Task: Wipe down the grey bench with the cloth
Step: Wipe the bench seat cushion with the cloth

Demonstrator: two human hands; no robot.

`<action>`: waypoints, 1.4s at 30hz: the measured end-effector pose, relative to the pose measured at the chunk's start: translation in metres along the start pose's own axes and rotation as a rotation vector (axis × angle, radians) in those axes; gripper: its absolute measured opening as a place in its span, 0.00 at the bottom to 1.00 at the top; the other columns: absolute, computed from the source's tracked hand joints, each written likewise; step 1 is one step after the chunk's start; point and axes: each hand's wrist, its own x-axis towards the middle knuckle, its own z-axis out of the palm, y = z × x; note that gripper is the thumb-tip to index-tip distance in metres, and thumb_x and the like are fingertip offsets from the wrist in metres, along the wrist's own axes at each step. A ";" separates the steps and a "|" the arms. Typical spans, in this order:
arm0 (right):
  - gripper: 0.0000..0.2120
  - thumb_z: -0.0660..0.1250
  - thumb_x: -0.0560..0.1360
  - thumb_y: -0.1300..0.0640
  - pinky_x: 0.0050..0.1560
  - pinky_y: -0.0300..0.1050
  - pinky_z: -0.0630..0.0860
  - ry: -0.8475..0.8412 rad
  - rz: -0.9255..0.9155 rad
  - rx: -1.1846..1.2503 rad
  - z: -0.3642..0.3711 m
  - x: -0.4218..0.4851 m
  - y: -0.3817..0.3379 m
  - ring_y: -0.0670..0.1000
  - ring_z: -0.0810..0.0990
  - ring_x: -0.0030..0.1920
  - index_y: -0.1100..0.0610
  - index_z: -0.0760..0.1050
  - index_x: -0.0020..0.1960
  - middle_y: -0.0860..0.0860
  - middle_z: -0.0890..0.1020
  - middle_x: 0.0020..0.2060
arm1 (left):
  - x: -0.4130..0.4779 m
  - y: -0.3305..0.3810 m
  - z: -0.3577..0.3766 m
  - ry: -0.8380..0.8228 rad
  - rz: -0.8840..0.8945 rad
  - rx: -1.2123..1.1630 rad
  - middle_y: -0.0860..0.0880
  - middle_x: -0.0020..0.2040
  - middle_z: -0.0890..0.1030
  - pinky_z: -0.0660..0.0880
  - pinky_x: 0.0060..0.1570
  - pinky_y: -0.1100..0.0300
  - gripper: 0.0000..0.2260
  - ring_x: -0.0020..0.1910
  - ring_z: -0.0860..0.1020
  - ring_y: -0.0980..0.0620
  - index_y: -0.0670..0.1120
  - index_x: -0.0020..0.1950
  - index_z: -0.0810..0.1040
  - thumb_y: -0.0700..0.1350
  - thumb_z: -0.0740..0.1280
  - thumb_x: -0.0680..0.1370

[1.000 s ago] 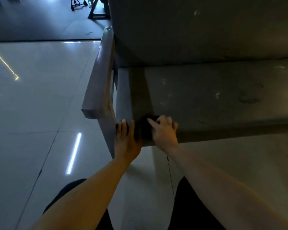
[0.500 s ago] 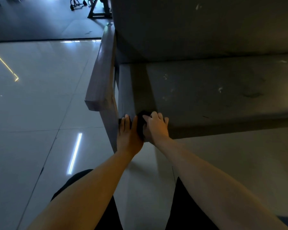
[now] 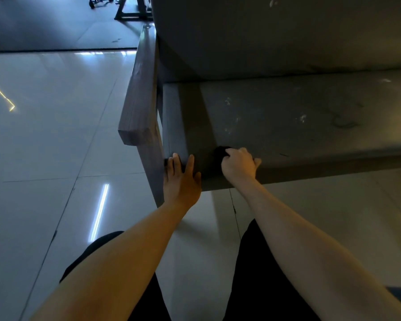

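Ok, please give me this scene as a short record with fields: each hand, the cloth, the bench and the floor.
left hand: lies flat on the front left corner of the bench
right hand: grips the cloth
cloth: dark, bunched, on the front edge of the bench
bench: grey, with pale marks on top and an armrest at its left end
floor: glossy tiles with light reflections

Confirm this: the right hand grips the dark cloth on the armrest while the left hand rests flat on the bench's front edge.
Wrong place. In the head view the right hand grips the dark cloth at the front edge of the bench, not on the armrest; the left hand rests flat there too.
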 end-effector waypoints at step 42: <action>0.19 0.61 0.81 0.53 0.70 0.57 0.63 -0.062 -0.246 0.048 0.022 -0.008 -0.002 0.53 0.70 0.63 0.49 0.74 0.72 0.50 0.71 0.57 | -0.004 -0.005 0.002 0.029 0.064 0.087 0.38 0.81 0.45 0.50 0.78 0.41 0.29 0.81 0.44 0.36 0.56 0.82 0.48 0.59 0.54 0.84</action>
